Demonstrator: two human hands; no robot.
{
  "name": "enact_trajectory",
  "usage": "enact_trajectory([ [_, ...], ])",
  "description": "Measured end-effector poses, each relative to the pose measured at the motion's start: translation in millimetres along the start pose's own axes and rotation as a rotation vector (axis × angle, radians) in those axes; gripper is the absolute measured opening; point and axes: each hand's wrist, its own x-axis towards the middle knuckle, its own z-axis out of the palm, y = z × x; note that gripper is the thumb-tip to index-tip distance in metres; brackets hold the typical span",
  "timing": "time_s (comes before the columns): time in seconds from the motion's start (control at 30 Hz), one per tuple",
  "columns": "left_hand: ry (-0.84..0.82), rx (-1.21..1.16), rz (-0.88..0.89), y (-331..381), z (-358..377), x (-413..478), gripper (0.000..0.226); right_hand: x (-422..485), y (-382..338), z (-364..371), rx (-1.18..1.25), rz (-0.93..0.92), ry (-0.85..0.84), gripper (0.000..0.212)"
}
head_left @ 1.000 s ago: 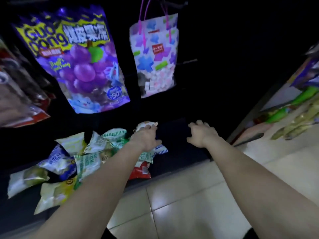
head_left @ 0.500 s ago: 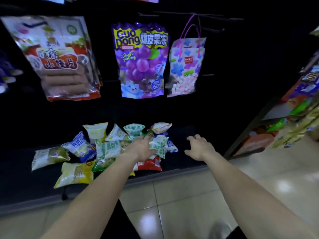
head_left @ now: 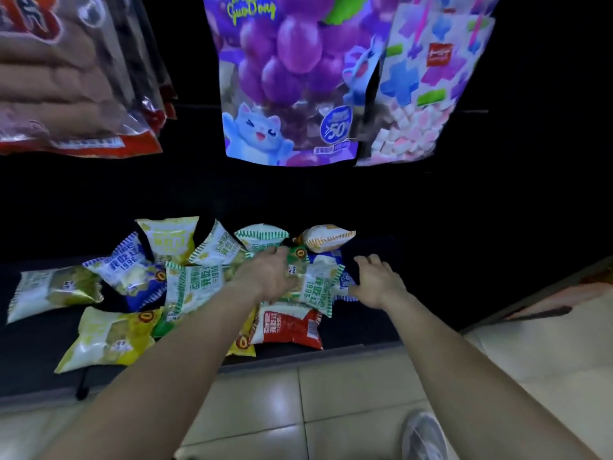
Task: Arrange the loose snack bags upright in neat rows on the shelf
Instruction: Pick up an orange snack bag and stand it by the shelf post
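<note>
Snack bags (head_left: 195, 287) are lying jumbled flat on low dark shelf (head_left: 39, 353). L hand (head_left: 268, 277) is pressing spread fingers onto mid-pile. R hand (head_left: 376, 282), fingers relaxed, is now touching pile's right edge, no longer hovering apart. Purple grape pouch (head_left: 292, 78) is hanging above.

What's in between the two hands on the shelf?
A green-and-white snack bag lies flat between the left hand and the right hand, a blue bag peeking out beside it, in the head view.

1 view — camera on the person's head, facing forward and down, close over the low shelf (head_left: 391, 327), floor (head_left: 265, 410) below.
</note>
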Motion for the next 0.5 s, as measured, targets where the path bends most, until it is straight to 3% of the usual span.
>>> enact_trajectory([
  [0.2, 0.082, -0.066, -0.005, -12, 22, 59, 0.076, 98, -5, 21, -0.025, -0.04, 0.162, 0.073],
  [0.37, 0.13, -0.18, 0.029, -12, 46, 80, 0.07, 148, -8, 34, 0.018, -0.047, 0.082, 0.084],
  [0.5, 0.15, -0.205, 0.017, -13, 50, 88, 0.07, 159, -7, 45, 0.034, -0.026, 0.213, 0.062],
])
